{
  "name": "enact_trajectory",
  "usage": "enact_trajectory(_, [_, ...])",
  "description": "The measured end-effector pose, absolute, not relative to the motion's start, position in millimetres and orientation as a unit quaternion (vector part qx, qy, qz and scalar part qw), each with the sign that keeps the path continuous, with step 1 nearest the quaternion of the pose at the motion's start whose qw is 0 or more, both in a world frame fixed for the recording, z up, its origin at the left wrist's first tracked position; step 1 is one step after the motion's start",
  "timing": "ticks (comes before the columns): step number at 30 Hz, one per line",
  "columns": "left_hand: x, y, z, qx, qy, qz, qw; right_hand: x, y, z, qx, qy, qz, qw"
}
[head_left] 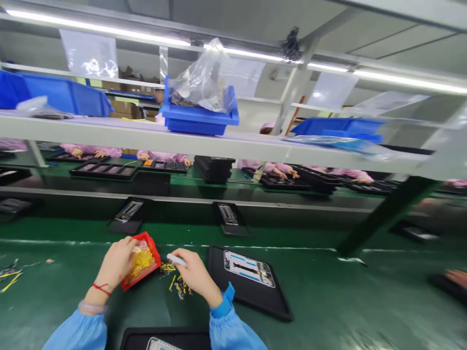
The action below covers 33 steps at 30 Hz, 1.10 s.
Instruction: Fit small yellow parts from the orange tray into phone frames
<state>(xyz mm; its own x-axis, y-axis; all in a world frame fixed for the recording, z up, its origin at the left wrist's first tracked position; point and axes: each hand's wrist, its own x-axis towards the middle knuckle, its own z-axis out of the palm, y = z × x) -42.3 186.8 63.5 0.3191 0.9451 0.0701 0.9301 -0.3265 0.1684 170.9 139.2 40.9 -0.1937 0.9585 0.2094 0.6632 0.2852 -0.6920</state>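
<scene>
My left hand (118,260) is closed over the left side of a small red bin (158,261), its fingertips partly hidden. Yellow strips (143,260) and clear plastic film lie inside the bin. In my right hand (195,272) is a white pen-like tool (176,260), pointing left toward the bin. Below that tool, a loose pile of small yellow and black flex strips (179,286) lies on the green table (314,291). Right of my right hand, a black tray (251,296) carries a phone frame (249,268) with blue strips on it.
Another black tray (126,340) with a phone frame is at the bottom edge. Two trays (126,226) (233,228) lie behind my hands. A shelf (146,133) with blue bins (199,127) spans above. Across the bench, people in pink sleeves (171,156) handle trays. A dark post (383,218) stands right.
</scene>
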Motion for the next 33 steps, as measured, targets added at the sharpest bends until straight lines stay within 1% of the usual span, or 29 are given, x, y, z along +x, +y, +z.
enact_trajectory(2, [-39.3, 183.0, 59.9, 0.819, 0.54, 0.158, 0.114, 170.9, 140.5, 39.1, -0.526, -0.721, 0.269, 0.362])
enact_trajectory(5, [-31.0, 174.4, 55.4, 0.825, 0.442, 0.257, 0.242, 169.6, 140.5, 37.8, -0.487, -0.694, 0.324, 0.421])
enact_trajectory(7, [-24.9, 169.0, 54.4, 0.818, 0.401, 0.286, 0.297, 168.6, 139.7, 37.6, -0.47, -0.691, 0.342, 0.429])
enact_trajectory(10, [-18.4, 164.9, 55.4, 0.813, 0.374, 0.29, 0.34, 168.0, 138.8, 37.8, -0.457, -0.694, 0.356, 0.427])
enact_trajectory(17, [-13.9, 167.1, 55.1, 0.813, 0.394, 0.274, 0.33, 167.3, 139.6, 35.3, -0.45, -0.706, 0.344, 0.426])
enact_trajectory(19, [-13.1, 167.4, 53.7, 0.81, 0.397, 0.28, 0.328, 165.7, 139.6, 33.4, -0.475, -0.698, 0.304, 0.442])
enact_trajectory(23, [-11.3, 167.5, 53.2, 0.805, 0.412, 0.294, 0.308, 160.4, 138.8, 30.5, -0.523, -0.687, 0.175, 0.473])
enact_trajectory(25, [-9.9, 167.4, 53.4, 0.808, 0.415, 0.292, 0.299, 157.8, 138.2, 30.0, -0.522, -0.698, 0.152, 0.466])
enact_trajectory(33, [-1.9, 161.8, 52.1, 0.835, 0.423, 0.249, 0.249, 154.2, 136.2, 30.4, -0.537, -0.724, 0.142, 0.409])
